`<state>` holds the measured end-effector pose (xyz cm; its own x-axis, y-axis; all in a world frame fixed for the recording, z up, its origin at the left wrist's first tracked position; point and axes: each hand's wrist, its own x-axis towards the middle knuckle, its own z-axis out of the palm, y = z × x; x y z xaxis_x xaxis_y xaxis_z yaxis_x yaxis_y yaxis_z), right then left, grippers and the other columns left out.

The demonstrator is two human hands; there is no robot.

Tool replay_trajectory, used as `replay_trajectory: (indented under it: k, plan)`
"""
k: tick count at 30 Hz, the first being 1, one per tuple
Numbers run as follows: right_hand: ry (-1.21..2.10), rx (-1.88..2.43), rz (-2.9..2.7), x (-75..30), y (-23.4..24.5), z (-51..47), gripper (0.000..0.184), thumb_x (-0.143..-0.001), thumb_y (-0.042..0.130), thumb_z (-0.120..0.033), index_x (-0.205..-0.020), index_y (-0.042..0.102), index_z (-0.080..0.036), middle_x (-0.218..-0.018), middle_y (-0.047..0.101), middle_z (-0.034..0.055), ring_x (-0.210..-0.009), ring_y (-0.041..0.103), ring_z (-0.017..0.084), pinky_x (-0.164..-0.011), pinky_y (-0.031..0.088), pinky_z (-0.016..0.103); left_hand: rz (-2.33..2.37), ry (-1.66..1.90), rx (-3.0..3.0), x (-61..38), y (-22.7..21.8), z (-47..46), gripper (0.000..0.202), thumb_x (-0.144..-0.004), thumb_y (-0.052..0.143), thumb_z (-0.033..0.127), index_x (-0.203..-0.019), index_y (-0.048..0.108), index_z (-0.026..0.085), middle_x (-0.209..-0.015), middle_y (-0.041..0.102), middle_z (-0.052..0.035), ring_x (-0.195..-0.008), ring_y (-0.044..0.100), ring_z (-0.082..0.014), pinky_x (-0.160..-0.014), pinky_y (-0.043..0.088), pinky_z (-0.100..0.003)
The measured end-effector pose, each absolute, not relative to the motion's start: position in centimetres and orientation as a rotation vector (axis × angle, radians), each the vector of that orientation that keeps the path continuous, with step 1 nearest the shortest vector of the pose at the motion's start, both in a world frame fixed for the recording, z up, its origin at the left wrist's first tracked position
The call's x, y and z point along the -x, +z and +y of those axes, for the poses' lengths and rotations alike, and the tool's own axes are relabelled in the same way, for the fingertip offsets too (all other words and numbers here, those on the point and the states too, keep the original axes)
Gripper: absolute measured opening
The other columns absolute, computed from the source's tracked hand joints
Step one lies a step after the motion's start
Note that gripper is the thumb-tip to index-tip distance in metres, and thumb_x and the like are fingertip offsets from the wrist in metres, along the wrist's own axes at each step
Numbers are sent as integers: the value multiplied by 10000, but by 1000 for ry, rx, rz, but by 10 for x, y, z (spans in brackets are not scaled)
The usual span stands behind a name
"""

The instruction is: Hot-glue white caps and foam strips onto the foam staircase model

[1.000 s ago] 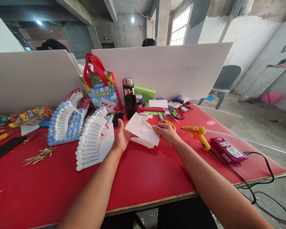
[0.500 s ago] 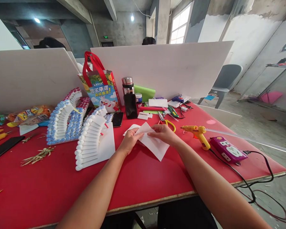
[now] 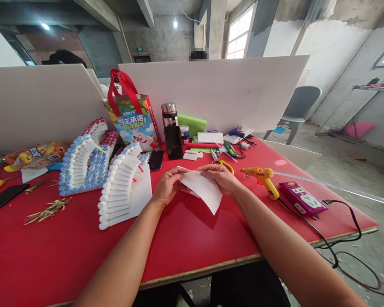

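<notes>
Head view: both hands pinch one white paper sheet (image 3: 205, 194) over the red desk (image 3: 185, 243), left of the yellow glue gun (image 3: 263, 178).

Left hand (image 3: 167, 188) has its fingers (image 3: 179, 172) curled shut on the sheet's upper left corner, and right hand (image 3: 223, 178) closes its fingers on the top edge beside it, nearer the glue gun. The sheet hangs tilted, its lower corner pointing down at the desk, and whether it touches the surface I cannot tell. The glue gun stands on the desk, nozzle turned toward the hands. A purple power strip (image 3: 302, 200) lies just right of the glue gun. Yellow-handled scissors (image 3: 224, 163) lie left of the glue gun and a little behind it. Well to the left of the glue gun, past both hands, a stepped model of white tubes (image 3: 120, 194) sits on the desk.
</notes>
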<state>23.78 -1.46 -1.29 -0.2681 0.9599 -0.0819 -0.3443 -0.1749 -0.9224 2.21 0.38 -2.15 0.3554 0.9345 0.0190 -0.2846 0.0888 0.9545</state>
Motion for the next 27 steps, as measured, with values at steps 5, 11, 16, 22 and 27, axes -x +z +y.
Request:
replay_trajectory:
  k: [5, 11, 16, 22, 27]
  plan:
    - [1611, 869, -1106, -235, -7, -18, 143, -693, 752, -314, -760, 751, -188, -687, 697, 17, -572, 597, 145, -530, 457, 263, 708, 1057, -1128, -20, -21, 3, 143, -778, 655, 253, -841, 749, 167, -686, 706, -36, -522, 643, -166, -500, 563, -304]
    - [1461, 957, -1311, -236, -14, -17, 183, -740, 630, -275, -823, 767, -186, -666, 674, 12, -525, 560, 130, -501, 422, 251, 755, 1006, -1252, -19, -19, 0, 226, -803, 680, 349, -913, 752, 165, -731, 722, -51, -623, 681, -208, -563, 579, -331]
    - [1322, 1070, -1472, -242, -8, -19, 188, -770, 626, -274, -848, 775, -189, -768, 710, 23, -616, 614, 145, -555, 466, 252, 814, 999, -1333, -20, -20, 1, 429, -759, 811, 357, -1135, 704, 180, -868, 739, -45, -736, 700, -198, -663, 604, -317]
    - [1322, 1174, -1535, -247, -9, -16, 603, -747, 813, -463, -1286, 678, -229, -942, 762, 50, -794, 696, 210, -626, 528, 273, 838, 955, -1383, -22, -20, 3, 410, -778, 804, 406, -1080, 730, 138, -825, 730, -53, -731, 700, -211, -664, 646, -380]
    - [1403, 1116, -1597, -242, -22, -11, 362, -729, 813, -429, -990, 823, -178, -860, 774, 53, -712, 679, 195, -613, 517, 278, 860, 934, -1435, -26, -19, 0, 356, -804, 779, 425, -1004, 733, 133, -738, 736, -51, -626, 713, -208, -539, 607, -302]
